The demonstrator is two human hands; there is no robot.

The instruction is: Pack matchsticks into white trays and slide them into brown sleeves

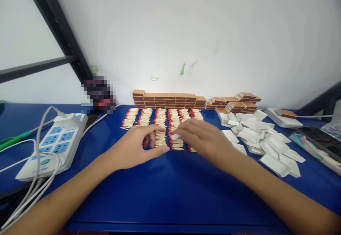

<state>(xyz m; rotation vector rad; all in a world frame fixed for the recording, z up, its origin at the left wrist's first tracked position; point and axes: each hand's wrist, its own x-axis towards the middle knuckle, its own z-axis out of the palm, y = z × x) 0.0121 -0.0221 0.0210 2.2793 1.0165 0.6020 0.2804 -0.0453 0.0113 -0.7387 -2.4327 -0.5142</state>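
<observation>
Rows of red-tipped matches (160,118) lie in several columns on the blue table (165,189). My left hand (137,146) rests at the near end of the rows, fingers curled with thumb and forefinger pinched over a bunch of matches. My right hand (202,137) hovers over the right columns and pinches a small white inner tray (175,136) at its fingertips. A heap of white empty trays (263,139) lies to the right. Brown matchbox sleeves (170,100) are stacked along the wall, with a looser pile (234,104) beside them.
A white and blue power strip (53,142) with cables lies at the left. At the far right sit a white device (283,118) with a cord and a dark phone (319,141). A black metal frame (61,32) rises at the back left.
</observation>
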